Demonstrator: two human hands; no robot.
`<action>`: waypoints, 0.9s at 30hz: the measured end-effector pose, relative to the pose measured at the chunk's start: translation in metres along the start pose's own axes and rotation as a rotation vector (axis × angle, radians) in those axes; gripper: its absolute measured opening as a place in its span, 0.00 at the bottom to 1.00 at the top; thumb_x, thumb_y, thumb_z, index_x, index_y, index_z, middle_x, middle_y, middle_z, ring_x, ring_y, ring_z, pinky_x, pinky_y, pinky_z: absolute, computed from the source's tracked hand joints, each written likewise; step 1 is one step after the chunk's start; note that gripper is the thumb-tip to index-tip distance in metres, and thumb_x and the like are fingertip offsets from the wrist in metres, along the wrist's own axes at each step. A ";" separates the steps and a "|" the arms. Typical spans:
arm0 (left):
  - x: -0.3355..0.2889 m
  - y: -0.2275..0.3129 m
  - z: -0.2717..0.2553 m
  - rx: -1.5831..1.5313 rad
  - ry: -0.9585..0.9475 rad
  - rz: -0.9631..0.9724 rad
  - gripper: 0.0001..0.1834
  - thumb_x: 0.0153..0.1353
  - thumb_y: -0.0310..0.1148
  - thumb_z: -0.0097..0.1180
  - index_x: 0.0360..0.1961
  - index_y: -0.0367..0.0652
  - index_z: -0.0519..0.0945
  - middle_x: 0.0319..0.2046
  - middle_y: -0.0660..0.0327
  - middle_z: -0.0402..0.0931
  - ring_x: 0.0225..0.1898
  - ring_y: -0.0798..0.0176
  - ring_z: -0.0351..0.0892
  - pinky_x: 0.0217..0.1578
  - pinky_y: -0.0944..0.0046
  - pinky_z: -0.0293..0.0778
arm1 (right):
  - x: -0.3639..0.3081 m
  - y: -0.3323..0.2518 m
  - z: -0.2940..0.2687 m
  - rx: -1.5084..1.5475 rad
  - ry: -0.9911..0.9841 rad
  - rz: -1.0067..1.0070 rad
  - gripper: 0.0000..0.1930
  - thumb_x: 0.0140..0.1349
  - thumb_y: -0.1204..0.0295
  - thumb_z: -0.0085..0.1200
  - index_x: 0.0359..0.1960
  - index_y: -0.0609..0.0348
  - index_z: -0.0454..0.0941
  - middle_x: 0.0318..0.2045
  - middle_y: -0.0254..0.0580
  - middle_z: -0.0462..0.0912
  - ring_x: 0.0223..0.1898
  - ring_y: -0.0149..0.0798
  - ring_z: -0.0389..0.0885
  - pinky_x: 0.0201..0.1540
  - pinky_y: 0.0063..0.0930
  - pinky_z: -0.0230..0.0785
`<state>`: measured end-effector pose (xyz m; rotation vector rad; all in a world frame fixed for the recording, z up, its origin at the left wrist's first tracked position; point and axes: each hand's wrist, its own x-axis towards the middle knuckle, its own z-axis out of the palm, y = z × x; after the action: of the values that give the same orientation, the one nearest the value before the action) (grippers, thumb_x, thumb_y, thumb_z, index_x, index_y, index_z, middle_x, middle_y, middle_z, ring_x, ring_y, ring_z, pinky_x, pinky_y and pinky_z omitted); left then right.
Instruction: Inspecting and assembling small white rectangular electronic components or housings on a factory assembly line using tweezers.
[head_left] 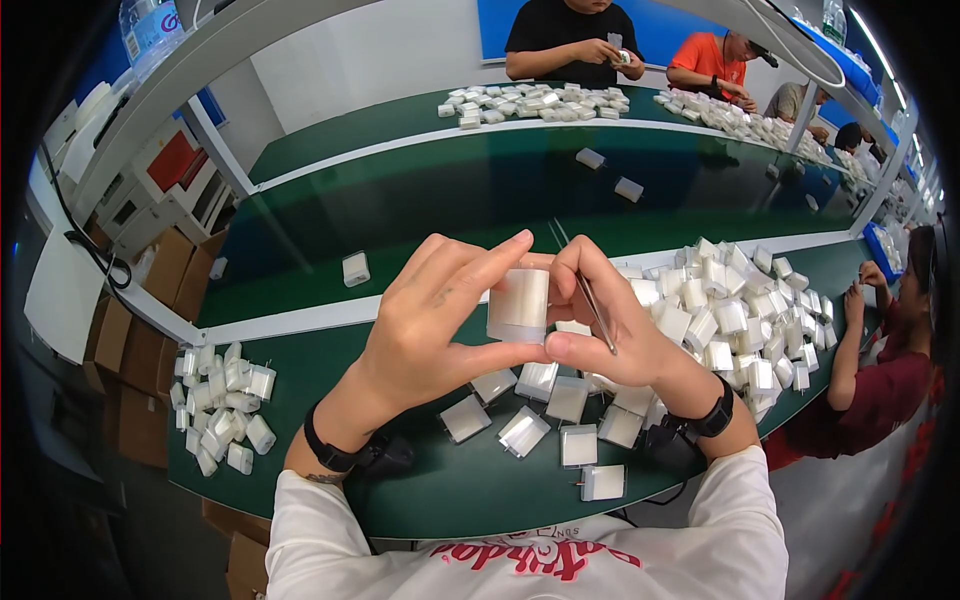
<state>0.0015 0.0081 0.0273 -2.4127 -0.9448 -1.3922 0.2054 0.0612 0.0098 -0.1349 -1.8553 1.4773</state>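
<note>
Above the near edge of the green table, both hands hold up a white power adapter (520,300) with a translucent end. My left hand (415,315) grips it with the thumb below and the index finger above. Fingers of my right hand (630,335) press against its right side. The same right hand also holds metal tweezers (599,315), slanted with their thin tips pointing up and away. Under the hands, several loose white adapters (523,432) lie on the table, some with small prongs showing.
A big heap of adapters (740,320) lies to the right, a smaller pile (215,410) to the left. Beyond a white rail (300,322) runs a dark green belt with a few adapters (356,268). Co-workers sit opposite; another person (880,370) is at right. Cardboard boxes (140,400) stand at left.
</note>
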 end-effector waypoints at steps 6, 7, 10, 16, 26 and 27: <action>0.004 -0.003 -0.005 -0.026 -0.030 -0.027 0.44 0.32 0.41 0.82 0.56 0.41 0.79 0.44 0.57 0.78 0.42 0.60 0.77 0.35 0.65 0.74 | -0.001 0.003 -0.002 0.267 0.089 0.080 0.16 0.65 0.80 0.54 0.40 0.54 0.55 0.65 0.61 0.65 0.53 0.32 0.75 0.52 0.29 0.72; 0.005 -0.003 -0.007 -0.064 -0.029 -0.085 0.44 0.32 0.41 0.82 0.56 0.42 0.80 0.46 0.56 0.77 0.44 0.60 0.77 0.36 0.65 0.74 | 0.000 0.003 -0.003 0.287 0.096 0.046 0.16 0.65 0.81 0.53 0.40 0.54 0.55 0.66 0.62 0.64 0.54 0.33 0.75 0.54 0.28 0.71; 0.002 -0.011 -0.013 -0.082 -0.067 -0.122 0.41 0.33 0.38 0.82 0.53 0.42 0.81 0.48 0.56 0.76 0.46 0.60 0.77 0.37 0.66 0.74 | 0.005 0.001 0.000 0.254 0.082 -0.020 0.15 0.66 0.81 0.51 0.39 0.54 0.54 0.67 0.66 0.61 0.54 0.36 0.76 0.54 0.31 0.72; 0.003 -0.011 -0.015 -0.128 -0.033 -0.148 0.32 0.37 0.33 0.79 0.46 0.41 0.80 0.44 0.57 0.76 0.43 0.58 0.76 0.38 0.63 0.75 | 0.004 0.006 -0.012 -0.325 0.128 -0.349 0.29 0.51 0.75 0.73 0.36 0.54 0.55 0.61 0.65 0.67 0.44 0.37 0.83 0.43 0.29 0.79; 0.000 -0.014 -0.007 -0.095 -0.065 -0.128 0.31 0.38 0.36 0.79 0.46 0.41 0.80 0.41 0.58 0.77 0.40 0.63 0.75 0.35 0.67 0.70 | 0.003 0.010 -0.016 -0.549 0.126 -0.383 0.24 0.50 0.77 0.72 0.34 0.57 0.61 0.53 0.59 0.75 0.44 0.38 0.83 0.39 0.29 0.75; -0.001 -0.016 -0.004 -0.104 -0.095 -0.196 0.31 0.39 0.36 0.78 0.47 0.41 0.79 0.42 0.59 0.77 0.40 0.63 0.75 0.36 0.67 0.70 | 0.004 0.009 -0.017 -0.586 0.140 -0.338 0.23 0.51 0.77 0.71 0.34 0.58 0.61 0.53 0.57 0.76 0.44 0.39 0.83 0.39 0.30 0.75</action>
<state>-0.0119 0.0184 0.0266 -2.5410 -1.1882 -1.4340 0.2097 0.0800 0.0054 -0.1860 -2.0243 0.6556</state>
